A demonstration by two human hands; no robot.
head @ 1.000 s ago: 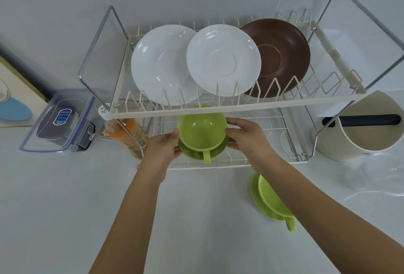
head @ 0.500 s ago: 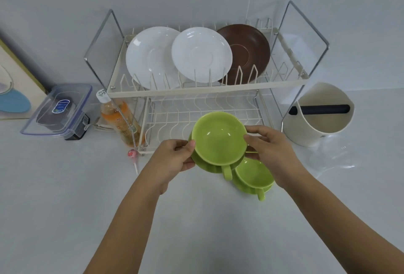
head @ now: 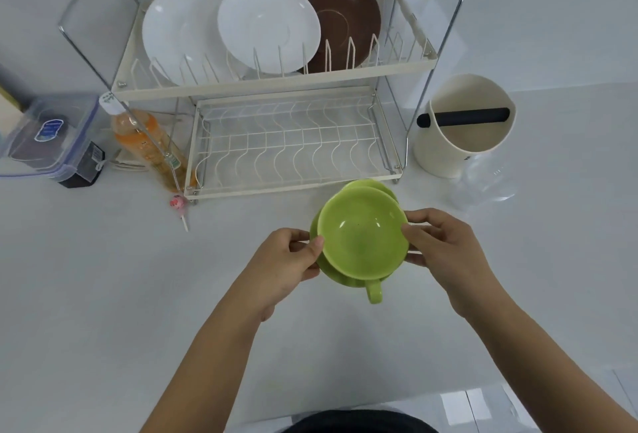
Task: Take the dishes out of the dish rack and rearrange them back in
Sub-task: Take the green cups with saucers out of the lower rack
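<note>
I hold a green cup (head: 362, 241) on its green saucer (head: 340, 277) over the white table, in front of the dish rack (head: 276, 85). My left hand (head: 288, 267) grips the saucer's left edge and my right hand (head: 438, 246) grips the right edge. The cup's handle points toward me. Behind it the rim of a second green cup and saucer (head: 373, 185) peeks out, mostly hidden. The rack's upper tier carries two white plates (head: 179, 28) (head: 269, 25) and a brown plate (head: 348, 18). Its lower tier (head: 286, 146) holds nothing.
An orange drink bottle (head: 145, 142) leans by the rack's left foot, with a pink lollipop (head: 179, 204) in front. A clear lidded box (head: 51, 135) sits far left. A cream bucket with a black bar (head: 462, 125) and a clear lid (head: 483, 180) stand right.
Both hands have drawn the green cup and saucer out of the rack's lower tier and toward me, over the second green cup set on the table.
</note>
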